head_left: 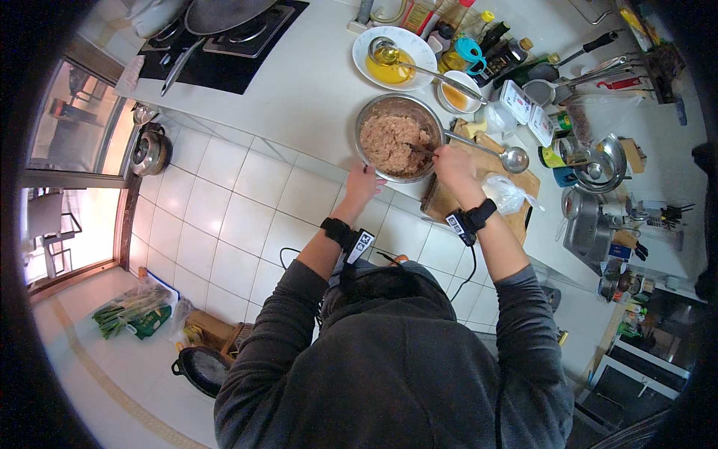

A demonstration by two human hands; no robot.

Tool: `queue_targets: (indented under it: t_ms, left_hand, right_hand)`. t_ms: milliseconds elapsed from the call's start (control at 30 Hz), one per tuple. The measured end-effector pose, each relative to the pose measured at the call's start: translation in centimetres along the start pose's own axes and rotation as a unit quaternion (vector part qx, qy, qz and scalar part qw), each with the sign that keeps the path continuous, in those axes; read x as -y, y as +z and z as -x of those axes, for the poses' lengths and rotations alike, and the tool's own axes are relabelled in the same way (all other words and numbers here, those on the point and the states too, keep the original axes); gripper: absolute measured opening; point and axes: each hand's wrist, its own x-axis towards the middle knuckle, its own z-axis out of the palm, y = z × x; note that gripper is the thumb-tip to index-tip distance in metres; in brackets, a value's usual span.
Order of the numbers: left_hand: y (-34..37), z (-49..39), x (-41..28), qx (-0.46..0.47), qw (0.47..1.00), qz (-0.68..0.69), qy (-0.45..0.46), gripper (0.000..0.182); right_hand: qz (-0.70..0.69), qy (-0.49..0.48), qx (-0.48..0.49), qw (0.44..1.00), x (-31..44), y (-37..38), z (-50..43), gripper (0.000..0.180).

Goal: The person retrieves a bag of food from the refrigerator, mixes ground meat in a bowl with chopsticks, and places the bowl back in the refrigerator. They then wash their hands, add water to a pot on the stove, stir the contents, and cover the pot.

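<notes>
A metal mixing bowl [361, 147] of minced meat [392, 137] stands at the counter's front edge. My right hand [454, 167] is closed on dark chopsticks [419, 150], whose tips are in the meat. At the bowl's near left side is my left hand [363, 184], its fingers at or close to the rim; whether it grips the bowl I cannot tell. Behind the bowl, a white plate [362, 51] holds yellow liquid, with a metal ladle [443, 77] lying across it. A small white bowl [443, 101] of orange-yellow liquid sits beside the plate.
Right of the bowl lies a wooden cutting board [505, 179] with a clear plastic bag [505, 193] and a second ladle [514, 160]. Bottles, including a dark sauce bottle [507, 56], line the wall. A wok [221, 17] sits on the stove at the left, its handle sticking out.
</notes>
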Motion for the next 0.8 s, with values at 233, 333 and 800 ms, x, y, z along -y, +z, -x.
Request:
queue_targets:
  t_ms: [233,333,800]
  left_hand:
    - [-4.4,-7.0,0.0,0.035,0.967,-0.175,0.180,0.043]
    - [-5.4,-8.1,-1.5,0.101,0.979,-0.136,0.112,0.043]
    - [-4.0,11.7,-6.3,-0.013,0.974,-0.129,0.183,0.040]
  right_hand:
    - [-0.287,-0.061,-0.130,0.947,-5.4,3.6,2.1,0.049]
    - [-0.605,0.084,-0.150,0.777,-5.8,6.0,1.6,0.012]
    - [-0.749,0.074,-0.263,0.603,-6.1,5.7,10.1,0.039]
